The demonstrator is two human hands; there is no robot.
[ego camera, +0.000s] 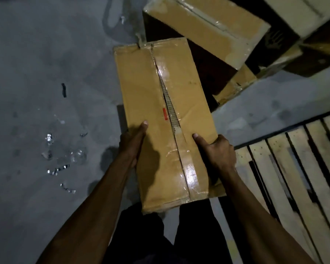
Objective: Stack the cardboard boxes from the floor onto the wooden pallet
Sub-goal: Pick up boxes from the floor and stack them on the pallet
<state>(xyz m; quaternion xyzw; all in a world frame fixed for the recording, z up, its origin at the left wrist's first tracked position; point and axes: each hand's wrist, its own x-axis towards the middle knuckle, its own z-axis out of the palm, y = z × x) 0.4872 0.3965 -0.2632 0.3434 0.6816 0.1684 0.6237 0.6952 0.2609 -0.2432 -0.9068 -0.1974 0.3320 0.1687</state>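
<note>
Long brown box [166, 122] in your grip, held lengthwise away from you above the grey floor [36, 73]. Top flaps sealed with glossy clear tape; seam split partway along the middle, corrugated edge showing. Small red mark beside the split. Corners creased.

Your left hand [134, 143] lies flat against the box's left side, thumb on top, fingers hidden down the side. Your right hand [215, 151] clamps the right edge, thumb pressed on the top face, fingers curled over and under. Both arms extended, forearms bare.

Pallet [293, 159] lies just right of the box, slats bare. More boxes [208, 29] sit beyond the far end, tilted against each other.
</note>
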